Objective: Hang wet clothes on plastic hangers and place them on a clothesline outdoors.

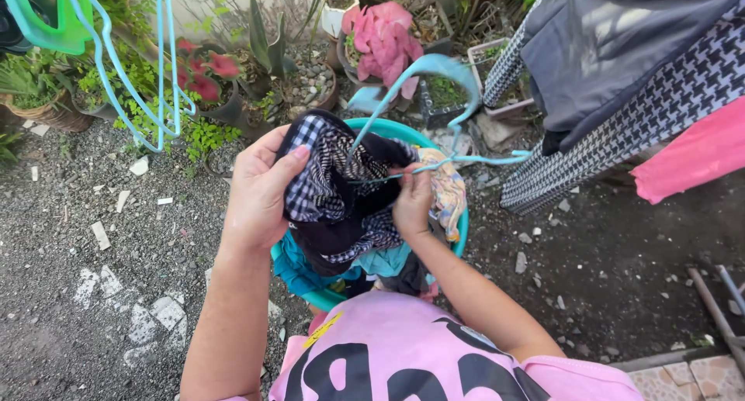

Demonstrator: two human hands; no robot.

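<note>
Up close, the left hand (260, 191) holds a black and white checked cloth (337, 191), with the fingers curled tight around its top edge. The right hand (413, 199) pinches the thin end of a light blue plastic hanger (434, 110), pressed against the same cloth. The cloth hangs just above a teal laundry basket (459, 230) full of clothes. The basket sits on grey gravel ground (93, 292). Potted plants (310, 67) stand behind it. A houndstooth garment (621, 122) hangs to the right, beside a pink cloth (691, 157).
</note>
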